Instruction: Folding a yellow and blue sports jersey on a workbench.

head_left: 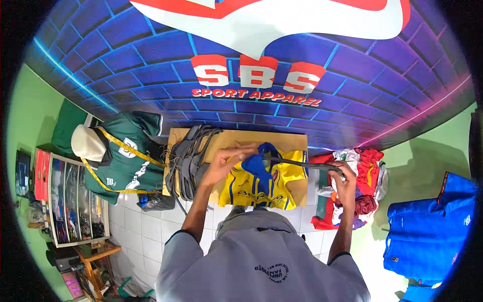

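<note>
A yellow and blue sports jersey (282,187) lies spread on a wooden table (236,137), its blue collar part bunched up toward the far side. My right hand (344,181) is closed on one end of a black clothes hanger (307,164), off the table's right side. The hanger reaches left over the jersey to the collar; whether its other end is inside the neck, I cannot tell. Beside the collar on the left is my left hand (227,162), fingers stretched toward the blue fabric. Any contact of its fingertips with the jersey is unclear.
Several dark hangers (188,163) are piled on the table's left end. A green jersey (128,156) with a yellow tape measure (123,146) hangs on a mannequin at left. Mixed garments (359,186) are heaped at right, near a hanging blue shirt (422,231).
</note>
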The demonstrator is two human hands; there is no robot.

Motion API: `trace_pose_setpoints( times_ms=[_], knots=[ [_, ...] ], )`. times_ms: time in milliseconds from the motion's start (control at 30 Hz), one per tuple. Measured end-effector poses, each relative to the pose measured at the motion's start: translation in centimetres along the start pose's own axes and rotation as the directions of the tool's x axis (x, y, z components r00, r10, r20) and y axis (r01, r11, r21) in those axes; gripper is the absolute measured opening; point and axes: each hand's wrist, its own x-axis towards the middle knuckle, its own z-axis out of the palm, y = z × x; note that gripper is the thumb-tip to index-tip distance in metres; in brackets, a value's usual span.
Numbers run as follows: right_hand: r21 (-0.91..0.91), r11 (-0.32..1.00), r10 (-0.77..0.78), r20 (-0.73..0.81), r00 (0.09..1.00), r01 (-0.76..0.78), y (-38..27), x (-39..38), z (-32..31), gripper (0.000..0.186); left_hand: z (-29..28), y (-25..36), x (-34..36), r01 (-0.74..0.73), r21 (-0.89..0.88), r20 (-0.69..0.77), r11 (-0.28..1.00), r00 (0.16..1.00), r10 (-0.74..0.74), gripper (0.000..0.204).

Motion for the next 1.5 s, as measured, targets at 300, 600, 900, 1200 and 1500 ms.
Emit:
trace_pose_setpoints(
  times_ms=[300, 600, 900, 1200, 1500],
  knots=[
    [0.077, 0.988, 0.136, -0.013, 0.991, -0.135, 5.4, -1.8, 4.2, 0.022, 0.9, -14.4, -5.2, 0.212, 0.448, -0.247, 0.869, 0.963, -0.107, 0.039],
    [-0.009, 0.965, 0.262, 0.081, 0.962, -0.262, 9.1, -5.2, 7.6, 0.023, 3.8, -20.9, -8.4, 0.356, 0.865, -0.307, 0.352, 0.933, -0.189, 0.034],
    [-0.055, 0.988, 0.155, 0.197, 0.968, -0.146, 9.6, -4.4, 9.8, 0.024, 2.7, -15.9, -7.1, 0.196, 0.315, -0.226, 0.928, 0.966, -0.128, 0.029],
    [0.149, 0.979, 0.093, 0.272, 0.958, -0.138, 8.1, -2.9, 7.4, 0.024, 1.3, -6.2, -6.5, 0.24, 0.252, -0.179, 0.937, 0.964, -0.199, 0.029],
    [0.228, 0.935, 0.194, 0.307, 0.932, -0.27, 5.6, -1.6, 5.2, 0.024, 0.5, -4.3, -6.7, 0.239, -0.062, -0.19, 0.969, 0.95, -0.246, 0.03]
  ],
)
